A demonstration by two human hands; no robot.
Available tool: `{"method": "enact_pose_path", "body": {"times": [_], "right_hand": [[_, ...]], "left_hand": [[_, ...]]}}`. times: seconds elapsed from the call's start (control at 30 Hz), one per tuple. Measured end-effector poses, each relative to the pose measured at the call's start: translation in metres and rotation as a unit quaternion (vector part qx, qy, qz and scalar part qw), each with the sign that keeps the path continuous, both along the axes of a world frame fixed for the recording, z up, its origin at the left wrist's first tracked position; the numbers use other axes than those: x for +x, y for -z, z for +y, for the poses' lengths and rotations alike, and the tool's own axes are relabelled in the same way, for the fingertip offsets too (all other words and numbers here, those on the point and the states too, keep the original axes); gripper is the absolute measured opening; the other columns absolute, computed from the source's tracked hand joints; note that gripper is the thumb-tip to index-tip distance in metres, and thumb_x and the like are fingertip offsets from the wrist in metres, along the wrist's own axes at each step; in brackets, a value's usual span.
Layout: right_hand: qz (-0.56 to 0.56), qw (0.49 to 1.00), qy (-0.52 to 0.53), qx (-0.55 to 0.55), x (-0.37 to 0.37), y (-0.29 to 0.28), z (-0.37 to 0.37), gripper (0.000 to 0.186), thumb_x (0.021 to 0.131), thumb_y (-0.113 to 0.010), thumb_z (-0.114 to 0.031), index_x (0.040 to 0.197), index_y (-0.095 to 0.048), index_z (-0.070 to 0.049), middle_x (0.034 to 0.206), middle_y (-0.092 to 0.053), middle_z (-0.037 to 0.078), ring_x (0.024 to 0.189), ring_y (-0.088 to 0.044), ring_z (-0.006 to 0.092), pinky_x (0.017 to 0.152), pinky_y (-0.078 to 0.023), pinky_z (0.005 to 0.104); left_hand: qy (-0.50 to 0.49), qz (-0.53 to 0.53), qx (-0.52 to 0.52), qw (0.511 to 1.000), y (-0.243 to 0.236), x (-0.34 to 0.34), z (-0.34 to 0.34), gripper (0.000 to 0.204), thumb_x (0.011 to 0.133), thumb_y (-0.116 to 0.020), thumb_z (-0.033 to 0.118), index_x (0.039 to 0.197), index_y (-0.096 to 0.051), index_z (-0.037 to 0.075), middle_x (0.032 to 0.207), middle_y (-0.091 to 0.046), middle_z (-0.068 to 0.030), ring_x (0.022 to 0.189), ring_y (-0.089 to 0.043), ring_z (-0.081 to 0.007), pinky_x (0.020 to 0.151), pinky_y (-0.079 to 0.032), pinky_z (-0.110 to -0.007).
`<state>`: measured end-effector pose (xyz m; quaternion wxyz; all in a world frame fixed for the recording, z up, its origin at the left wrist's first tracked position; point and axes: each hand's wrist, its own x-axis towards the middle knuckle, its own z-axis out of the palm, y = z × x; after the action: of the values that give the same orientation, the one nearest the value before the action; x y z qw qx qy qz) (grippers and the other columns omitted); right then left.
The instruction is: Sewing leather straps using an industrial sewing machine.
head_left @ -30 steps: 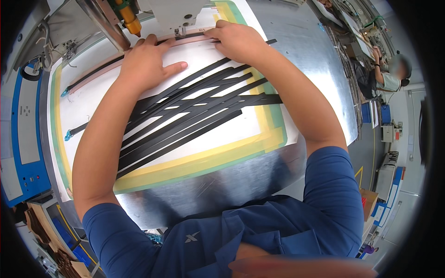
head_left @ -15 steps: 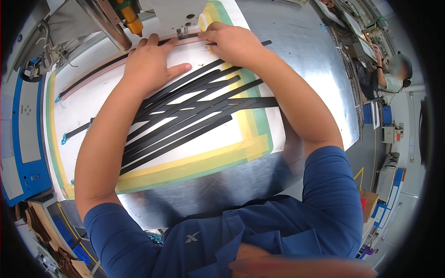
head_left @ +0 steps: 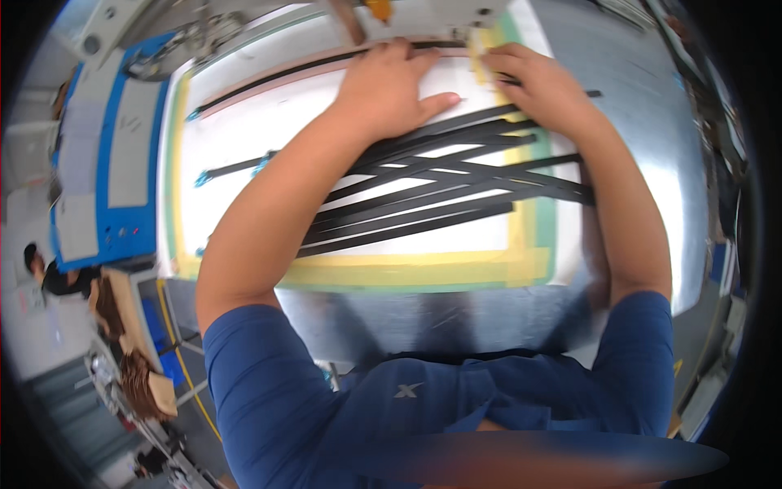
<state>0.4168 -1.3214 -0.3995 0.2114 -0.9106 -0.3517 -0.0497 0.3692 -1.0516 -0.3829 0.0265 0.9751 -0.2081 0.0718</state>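
Note:
A long black strip (head_left: 285, 73) lies along a pinkish guide (head_left: 326, 71) at the far side of a white board (head_left: 236, 134). My left hand (head_left: 387, 94) rests at this strip, fingertips on it and thumb stretched out to the right. My right hand (head_left: 542, 88) is at the strip's right end, over yellow tape (head_left: 529, 259). Its fingers are bent together, and a small dark piece shows beneath them, too blurred to name. Nearer to me, several loose black strips (head_left: 415, 231) lie crossed over one another, partly under my left forearm.
Beyond my hands stands a machine with an orange-yellow nozzle (head_left: 379, 10). A shiny metal table (head_left: 652, 163) surrounds the board. At left are a blue-and-white cabinet (head_left: 134, 155) and a person (head_left: 69, 277) beside a bench with brown pieces (head_left: 138, 379). Bluish wrapped ends (head_left: 204, 177) tip some strips.
My view has swung left, so the board and both hands appear farther right in the picture. Against the strip, my hands stay in nearly the same places. The loose strips lie as before.

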Motion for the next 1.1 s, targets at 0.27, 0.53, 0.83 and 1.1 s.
{"method": "enact_pose_path", "body": {"times": [0.27, 0.53, 0.83, 1.1], "right_hand": [[0.033, 0.999, 0.021, 0.028, -0.001, 0.008, -0.002, 0.034, 0.098, -0.061, -0.013, 0.131, -0.069, -0.011, 0.133, -0.066, 0.003, 0.112, -0.068, 0.0304, 0.094, -0.056, 0.041], [0.034, 0.999, 0.042, -0.005, -0.009, -0.001, 0.002, 0.033, 0.098, -0.063, -0.015, 0.13, -0.069, -0.013, 0.138, -0.064, 0.002, 0.114, -0.068, 0.0304, 0.095, -0.055, 0.0409], [0.062, 0.997, 0.053, -0.013, -0.014, -0.017, 0.002, 0.036, 0.093, -0.071, -0.026, 0.126, -0.066, -0.01, 0.134, -0.065, 0.009, 0.116, -0.066, 0.0332, 0.096, -0.054, 0.0428], [0.029, 0.999, 0.039, 0.001, -0.028, -0.026, 0.022, 0.026, 0.093, -0.065, -0.011, 0.119, -0.067, -0.007, 0.118, -0.067, 0.013, 0.106, -0.068, 0.0345, 0.09, -0.057, 0.0447]], "left_hand": [[-0.238, 0.007, 0.007, 0.971, -0.006, -0.016, 0.174, 0.06, 0.102, -0.057, 0.051, 0.134, -0.068, 0.002, 0.127, -0.069, -0.0258, 0.122, -0.064, -0.0431, 0.108, -0.049, -0.05], [-0.342, -0.038, 0.094, 0.934, -0.002, -0.013, 0.306, 0.049, 0.103, -0.058, 0.048, 0.128, -0.067, 0.006, 0.124, -0.069, -0.025, 0.113, -0.067, -0.0454, 0.096, -0.054, -0.054], [-0.405, -0.13, 0.05, 0.904, -0.039, -0.081, 0.282, 0.046, 0.109, -0.05, 0.041, 0.094, -0.07, 0.003, 0.093, -0.072, -0.0218, 0.092, -0.068, -0.0448, 0.078, -0.052, -0.054], [-0.328, -0.2, 0.055, 0.921, -0.018, -0.218, 0.292, 0.039, 0.11, -0.053, 0.027, 0.081, -0.06, 0.003, 0.076, -0.06, -0.0181, 0.071, -0.06, -0.0403, 0.063, -0.047, -0.048]]}}
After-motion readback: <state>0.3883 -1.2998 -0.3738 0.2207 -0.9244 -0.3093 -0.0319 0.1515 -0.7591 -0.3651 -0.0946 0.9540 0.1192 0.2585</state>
